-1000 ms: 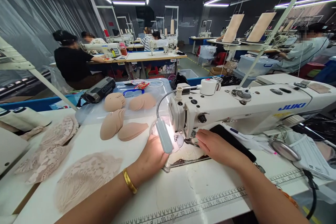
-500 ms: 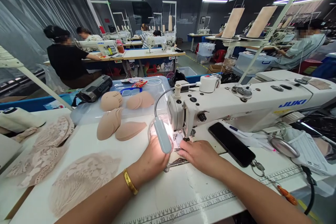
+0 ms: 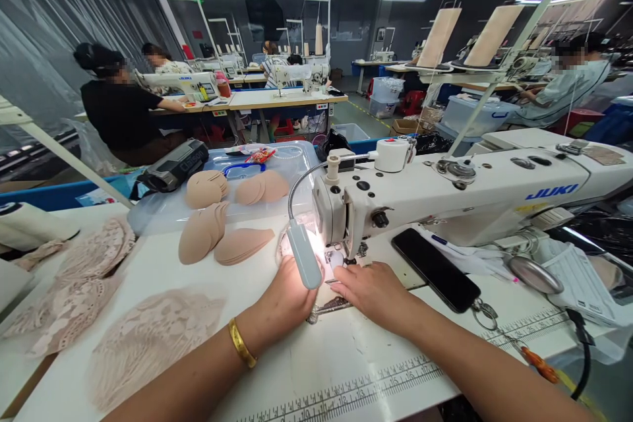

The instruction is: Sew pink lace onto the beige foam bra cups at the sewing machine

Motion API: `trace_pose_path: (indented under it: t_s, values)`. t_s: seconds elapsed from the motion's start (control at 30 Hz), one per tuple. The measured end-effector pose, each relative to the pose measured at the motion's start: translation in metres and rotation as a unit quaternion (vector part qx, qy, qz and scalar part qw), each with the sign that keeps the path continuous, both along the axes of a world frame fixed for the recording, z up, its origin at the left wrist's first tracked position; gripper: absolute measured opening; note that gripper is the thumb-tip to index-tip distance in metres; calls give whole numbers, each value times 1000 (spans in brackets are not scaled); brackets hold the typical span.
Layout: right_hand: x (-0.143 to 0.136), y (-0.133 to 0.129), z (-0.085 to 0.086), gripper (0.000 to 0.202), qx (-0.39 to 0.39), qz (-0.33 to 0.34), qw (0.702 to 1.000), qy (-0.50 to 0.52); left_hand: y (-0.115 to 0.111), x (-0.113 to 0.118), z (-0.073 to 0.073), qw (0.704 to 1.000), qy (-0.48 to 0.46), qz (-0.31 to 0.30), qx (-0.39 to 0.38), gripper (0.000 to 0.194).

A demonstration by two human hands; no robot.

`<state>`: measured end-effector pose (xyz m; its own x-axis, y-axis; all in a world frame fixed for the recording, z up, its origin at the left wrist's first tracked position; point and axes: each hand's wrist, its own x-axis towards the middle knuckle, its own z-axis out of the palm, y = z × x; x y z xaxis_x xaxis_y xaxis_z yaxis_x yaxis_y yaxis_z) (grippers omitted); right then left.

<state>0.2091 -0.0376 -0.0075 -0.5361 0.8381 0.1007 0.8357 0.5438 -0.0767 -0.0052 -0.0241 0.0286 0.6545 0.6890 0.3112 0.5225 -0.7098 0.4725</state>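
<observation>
My left hand is closed at the left of the needle area, on a pale pink lace piece that shows behind it. The grey lamp head hides most of these fingers. My right hand is beside the presser foot of the white sewing machine, its thumb and forefinger drawn together at the needle plate. What these fingertips hold, if anything, is too small to make out. Light from the lamp falls on the needle area.
Beige cup pads lie in stacks at the left, some on a clear plastic lid. Lace pieces lie nearer me. A black phone and keyring are at the right. Co-workers sit at machines beyond.
Both hands stay at the needle area. My right thumb and fingertips have shifted slightly, and a small metal tip seen under them before shows less. The whole view has moved a little.
</observation>
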Motion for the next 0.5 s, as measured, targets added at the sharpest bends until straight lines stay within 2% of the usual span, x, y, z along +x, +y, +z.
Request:
trace_pose_path:
  t_s: [0.1, 0.3, 0.5]
  values:
    - [2, 1, 4, 29, -28, -13, 999, 25, 1, -2, 0, 1000, -13, -7, 3, 17]
    - [8, 1, 23, 23, -106, -25, 990, 94, 2, -4, -1, 1000, -16, -2, -3, 16]
    - [9, 3, 19, 24, -96, -24, 991, 90, 3, 0, -1, 1000, -19, 0, -15, 24]
